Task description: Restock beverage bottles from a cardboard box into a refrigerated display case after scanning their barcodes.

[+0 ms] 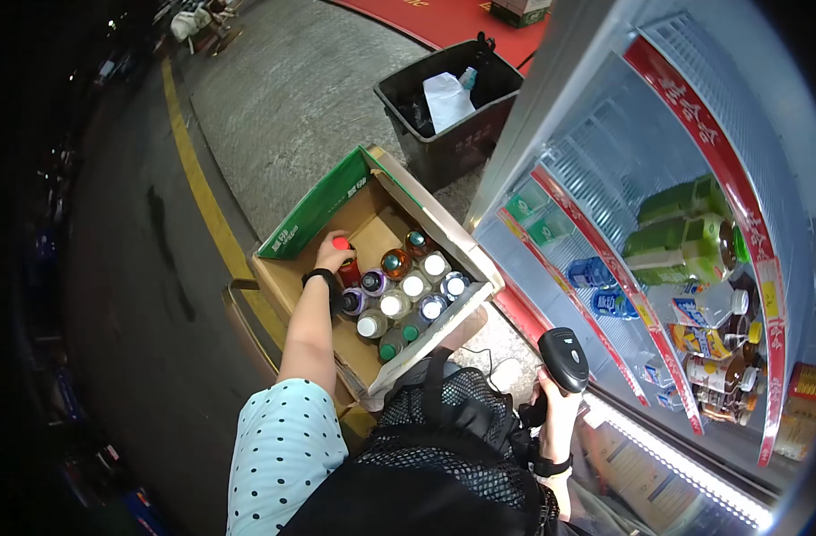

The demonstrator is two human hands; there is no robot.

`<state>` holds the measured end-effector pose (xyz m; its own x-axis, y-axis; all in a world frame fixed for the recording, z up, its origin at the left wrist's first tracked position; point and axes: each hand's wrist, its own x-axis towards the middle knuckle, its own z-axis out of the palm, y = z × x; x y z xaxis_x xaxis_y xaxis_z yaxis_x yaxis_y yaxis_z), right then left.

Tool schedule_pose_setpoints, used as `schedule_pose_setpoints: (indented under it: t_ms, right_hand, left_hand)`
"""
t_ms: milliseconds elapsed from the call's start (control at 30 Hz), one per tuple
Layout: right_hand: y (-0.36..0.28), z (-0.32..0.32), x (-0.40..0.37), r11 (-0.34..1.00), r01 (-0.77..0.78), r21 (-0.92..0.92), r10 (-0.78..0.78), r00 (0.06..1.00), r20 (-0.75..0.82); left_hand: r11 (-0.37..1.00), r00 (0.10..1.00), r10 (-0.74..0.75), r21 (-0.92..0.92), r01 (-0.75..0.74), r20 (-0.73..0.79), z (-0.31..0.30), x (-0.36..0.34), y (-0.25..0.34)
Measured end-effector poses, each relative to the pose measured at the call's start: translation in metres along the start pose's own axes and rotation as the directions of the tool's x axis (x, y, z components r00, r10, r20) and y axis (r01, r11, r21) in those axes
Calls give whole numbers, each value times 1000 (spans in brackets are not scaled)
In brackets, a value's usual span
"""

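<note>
My left hand [329, 256] reaches into an open cardboard box [292, 219] and is closed around a red-capped bottle [349, 272]. Beside that bottle stand several others, upright: purple-capped bottles [372, 282], white-capped bottles [392, 305], green-capped bottles [389, 350] and amber bottles [395, 263]. Low on the right, my right hand [551, 400] grips a black handheld barcode scanner [564, 359] by its handle, close to the fridge edge. The fingers on the handle are partly hidden by the scanner.
An open fridge [596, 134] fills the right side, its red-edged shelves holding green bottles [681, 248], blue-labelled bottles [614, 304] and other drinks. Behind the box stands a dark bin [417, 147] with white paper inside. A yellow line [189, 170] runs along the ground at left.
</note>
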<state>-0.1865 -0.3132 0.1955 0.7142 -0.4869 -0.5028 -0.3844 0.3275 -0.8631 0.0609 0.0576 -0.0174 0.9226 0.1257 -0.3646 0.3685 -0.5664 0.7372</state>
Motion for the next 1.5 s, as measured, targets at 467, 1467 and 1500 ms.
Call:
schedule_pose_setpoints:
  t_ms: [467, 1467, 1500]
  right_hand:
    - [0, -34, -8, 994, 65, 84, -63, 997, -34]
    - [-39, -198, -30, 768, 628, 126, -640, 754, 145]
    - [-36, -204, -32, 756, 644, 117, -655, 745, 126]
  left_hand:
    - [993, 976, -70, 78, 88, -207, -48, -48, 132]
    - [447, 574, 813, -531, -720, -93, 51, -383, 449]
    - [408, 533, 840, -531, -742, -100, 55, -386, 457]
